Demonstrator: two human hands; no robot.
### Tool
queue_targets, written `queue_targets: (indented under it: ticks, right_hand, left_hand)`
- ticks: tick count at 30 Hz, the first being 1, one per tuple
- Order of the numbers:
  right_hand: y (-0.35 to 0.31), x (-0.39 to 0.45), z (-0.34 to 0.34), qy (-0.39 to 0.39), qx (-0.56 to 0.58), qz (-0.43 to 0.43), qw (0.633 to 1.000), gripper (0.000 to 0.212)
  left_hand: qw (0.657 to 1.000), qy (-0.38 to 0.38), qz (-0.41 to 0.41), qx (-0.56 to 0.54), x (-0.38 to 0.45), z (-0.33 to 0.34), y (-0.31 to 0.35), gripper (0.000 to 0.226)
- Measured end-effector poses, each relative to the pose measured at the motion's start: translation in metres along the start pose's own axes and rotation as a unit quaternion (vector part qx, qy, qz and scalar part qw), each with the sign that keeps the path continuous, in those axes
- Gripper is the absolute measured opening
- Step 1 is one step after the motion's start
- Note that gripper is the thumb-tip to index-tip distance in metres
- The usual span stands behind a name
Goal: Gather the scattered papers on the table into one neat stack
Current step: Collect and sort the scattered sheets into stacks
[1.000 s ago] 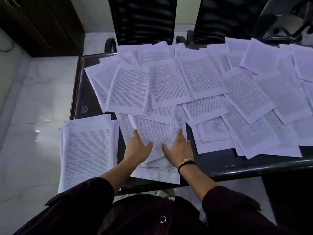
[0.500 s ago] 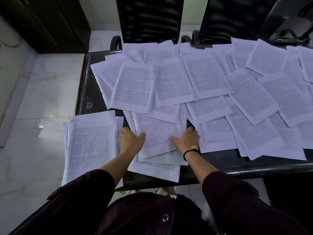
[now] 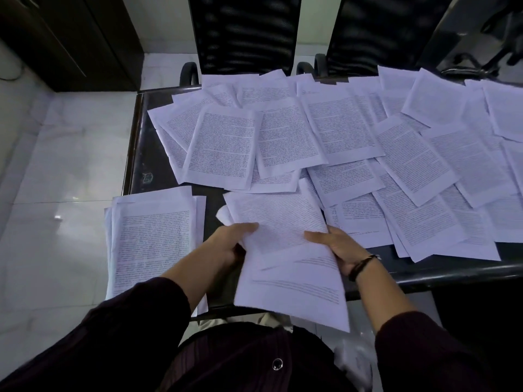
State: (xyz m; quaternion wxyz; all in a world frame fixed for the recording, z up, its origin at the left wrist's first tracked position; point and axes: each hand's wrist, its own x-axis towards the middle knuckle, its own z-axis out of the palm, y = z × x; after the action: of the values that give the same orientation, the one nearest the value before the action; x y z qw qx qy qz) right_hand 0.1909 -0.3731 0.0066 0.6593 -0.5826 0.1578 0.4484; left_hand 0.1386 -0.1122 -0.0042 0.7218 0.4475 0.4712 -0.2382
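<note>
Many printed white sheets [image 3: 342, 131] lie scattered and overlapping across the dark table [image 3: 141, 154]. A gathered stack of papers [image 3: 152, 239] sits at the table's near left corner, hanging over its edge. My left hand [image 3: 229, 244] grips the left side of a small bundle of sheets [image 3: 285, 250], thumb on top. My right hand [image 3: 336, 244] holds the bundle's right side, thumb on the paper. The bundle is lifted and tilted towards me, its lower sheets hanging past the near table edge.
Two black office chairs [image 3: 243, 32] [image 3: 376, 32] stand behind the table's far edge. A dark cabinet [image 3: 70, 38] is at the far left. White tiled floor [image 3: 51, 165] lies left of the table.
Both hands slid apart to the sides of the near sheets, then closed on them and lifted them off the table as a bundle. Bare table now shows where they lay.
</note>
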Motion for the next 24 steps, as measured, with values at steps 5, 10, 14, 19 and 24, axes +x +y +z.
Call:
queue_targets:
  ticks: [5, 10, 14, 19, 24]
  right_hand:
    - [-0.016, -0.046, -0.028, 0.04, 0.018, -0.064, 0.997, 0.045]
    - [-0.027, -0.077, -0.051, 0.095, 0.01, -0.167, 0.981, 0.044]
    - [-0.039, -0.082, -0.055, 0.181, -0.008, -0.237, 0.955, 0.061]
    - [-0.048, -0.078, -0.037, 0.234, -0.031, -0.271, 0.933, 0.061]
    - [-0.021, -0.042, -0.017, 0.22, 0.1, -0.17, 0.955, 0.083]
  left_hand:
    - [0.99, -0.14, -0.016, -0.025, -0.027, 0.044, -0.006, 0.034]
    - [0.963, -0.269, 0.025, 0.021, -0.045, 0.086, -0.002, 0.042]
    - [0.946, -0.289, 0.136, 0.065, -0.055, 0.101, 0.02, 0.04]
    - [0.927, -0.244, 0.268, 0.097, -0.058, 0.087, 0.059, 0.042]
    - [0.92, -0.223, 0.32, 0.028, -0.07, 0.063, 0.086, 0.037]
